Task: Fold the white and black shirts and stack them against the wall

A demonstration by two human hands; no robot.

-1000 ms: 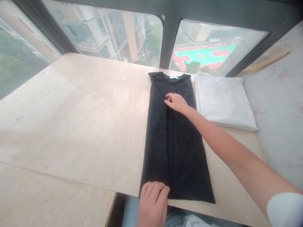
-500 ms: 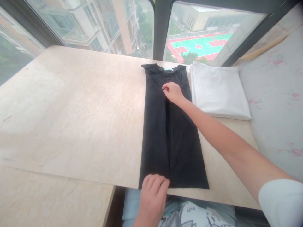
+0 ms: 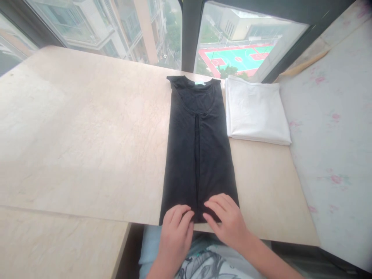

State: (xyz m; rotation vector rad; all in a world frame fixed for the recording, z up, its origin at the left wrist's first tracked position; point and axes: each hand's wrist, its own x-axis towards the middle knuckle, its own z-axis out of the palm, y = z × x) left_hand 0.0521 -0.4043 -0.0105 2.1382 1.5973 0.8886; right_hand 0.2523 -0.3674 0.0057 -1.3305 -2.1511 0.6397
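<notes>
A black shirt point(image 3: 183, 162) lies on the stone-patterned ledge, its sides folded in to a narrow gap down the middle. Its neckline, with a pale label, points toward the window. At the left of the bottom hem, the curled fingers of my left hand point(image 3: 177, 226) close on the cloth, though the exact grip is partly hidden. My right hand point(image 3: 228, 221) is over the right part of the hem, thumb and fingers apart, fingertips at the fabric. Just right of the shirt's upper part sits a folded white cloth point(image 3: 257, 110).
The pale ledge point(image 3: 87, 143) stretches left, with a lower-left section point(image 3: 58, 240) ending in an edge. A floral-patterned light covering point(image 3: 334, 155) borders the right side. Dark window frames point(image 3: 192, 35) stand behind. My body is close against the front edge.
My right hand has come down from the shirt's neckline to the bottom hem. My left hand stays at the hem. The view has shifted slightly.
</notes>
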